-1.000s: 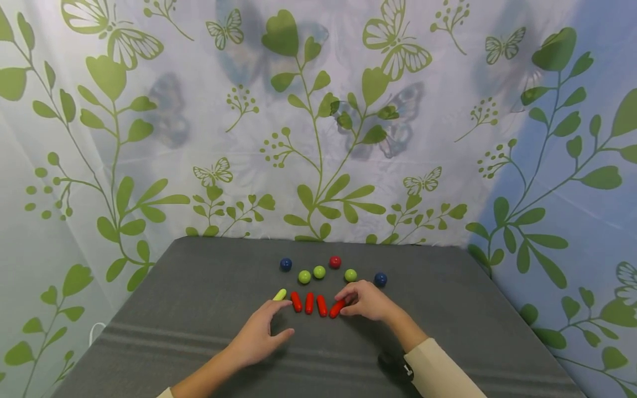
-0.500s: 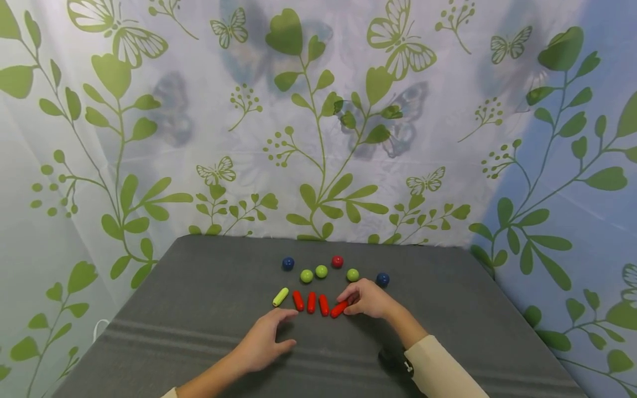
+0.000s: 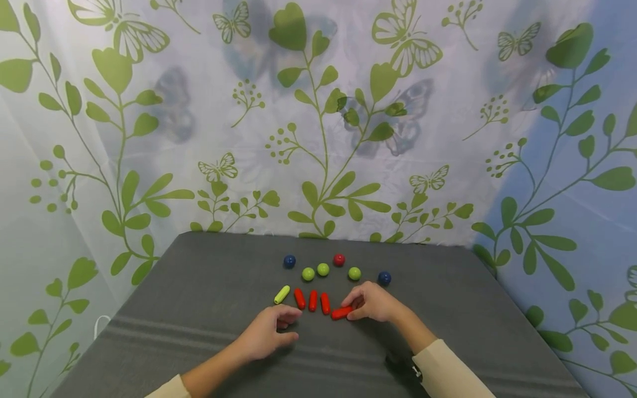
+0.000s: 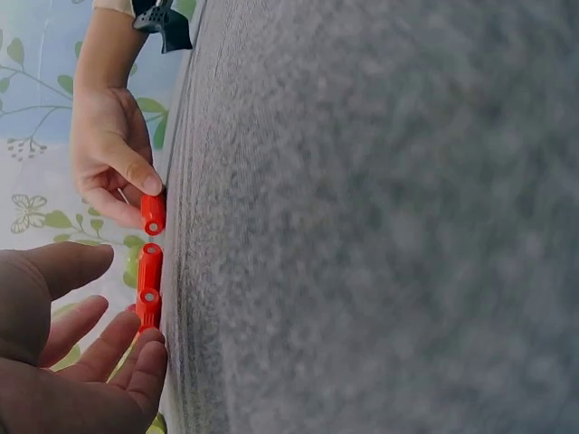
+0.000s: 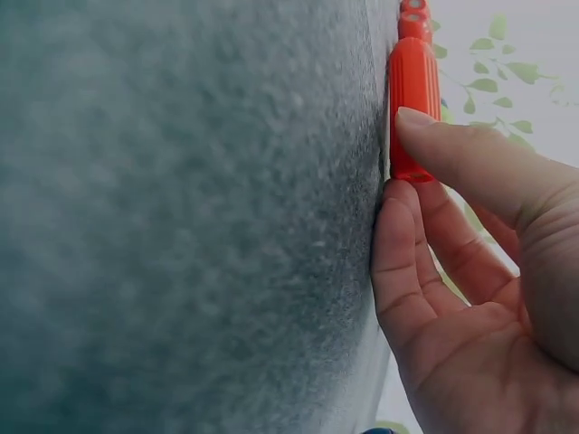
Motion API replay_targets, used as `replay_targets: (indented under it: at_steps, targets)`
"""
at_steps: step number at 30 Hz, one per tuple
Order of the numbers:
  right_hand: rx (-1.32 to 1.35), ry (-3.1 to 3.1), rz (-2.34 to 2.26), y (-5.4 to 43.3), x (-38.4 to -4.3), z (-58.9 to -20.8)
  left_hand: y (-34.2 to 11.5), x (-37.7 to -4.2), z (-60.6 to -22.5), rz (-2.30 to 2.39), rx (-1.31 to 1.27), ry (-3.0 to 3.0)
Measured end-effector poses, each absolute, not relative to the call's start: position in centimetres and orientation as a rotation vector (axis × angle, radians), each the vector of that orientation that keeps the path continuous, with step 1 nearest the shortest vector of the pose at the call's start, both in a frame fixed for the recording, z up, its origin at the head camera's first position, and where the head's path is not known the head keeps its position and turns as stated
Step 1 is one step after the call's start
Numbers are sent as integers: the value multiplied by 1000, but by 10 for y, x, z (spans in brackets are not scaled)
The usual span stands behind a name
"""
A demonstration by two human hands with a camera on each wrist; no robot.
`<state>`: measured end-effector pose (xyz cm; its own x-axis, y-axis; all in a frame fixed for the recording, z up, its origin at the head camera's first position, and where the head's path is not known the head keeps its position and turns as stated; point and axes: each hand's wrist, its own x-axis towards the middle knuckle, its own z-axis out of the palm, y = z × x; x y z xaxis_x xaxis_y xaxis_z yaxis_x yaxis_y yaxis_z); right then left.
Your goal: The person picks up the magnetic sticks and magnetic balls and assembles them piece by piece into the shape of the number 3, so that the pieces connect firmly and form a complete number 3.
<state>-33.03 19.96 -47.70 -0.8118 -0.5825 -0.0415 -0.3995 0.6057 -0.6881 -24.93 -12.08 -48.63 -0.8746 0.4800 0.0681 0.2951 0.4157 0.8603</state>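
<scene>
My right hand (image 3: 375, 303) pinches a red ribbed long bead (image 3: 340, 313) at the right end of a row on the grey table. In the right wrist view the thumb lies on this red bead (image 5: 416, 81), with fingers at its near end. Three more red long beads (image 3: 313, 300) stand side by side to its left, and a yellow-green long bead (image 3: 281, 294) lies tilted at the row's left end. My left hand (image 3: 266, 331) is in front of the row's left part, thumb and fingers apart, holding nothing. Holes show in the red bead ends (image 4: 152, 250) in the left wrist view.
Behind the row lie round balls: blue (image 3: 290, 261) and blue (image 3: 384, 278) at the sides, several green ones (image 3: 323, 269) and a red one (image 3: 339, 259) between. A patterned curtain (image 3: 318, 138) hangs beyond the grey table (image 3: 199, 276).
The rightmost red bead has turned from slanting to nearly crosswise under my right fingers. My left hand has drawn back from the yellow-green bead, baring it. The view has shifted slightly.
</scene>
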Motion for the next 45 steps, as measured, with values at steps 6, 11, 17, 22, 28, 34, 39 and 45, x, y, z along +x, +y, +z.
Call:
replay_targets:
  at_steps: [6,11,17,22,28,34,39,45]
  targets:
    - [-759,2523,-1043,204,-321,-478,-119,-253,-487,1462,678,2427]
    - [-692,2474,-1119,203,-311,-477,-116,-253,-487,1452,680,2394]
    - [-658,2418,-1209,197,-292,-474,-111,-252,-488,1426,666,2376]
    - [-617,2370,-1270,192,-278,-473,-107,-250,-487,1465,680,2329]
    - [-618,2308,-1334,186,-266,-475,-98,-242,-486,1514,686,2265]
    - [-676,2212,-1414,178,-255,-476,-91,-235,-488,1533,684,2227]
    - [-703,2194,-1425,171,-247,-477,-88,-232,-488,1537,683,2206]
    - [-696,2154,-1457,164,-239,-477,-84,-228,-489,1552,669,2197]
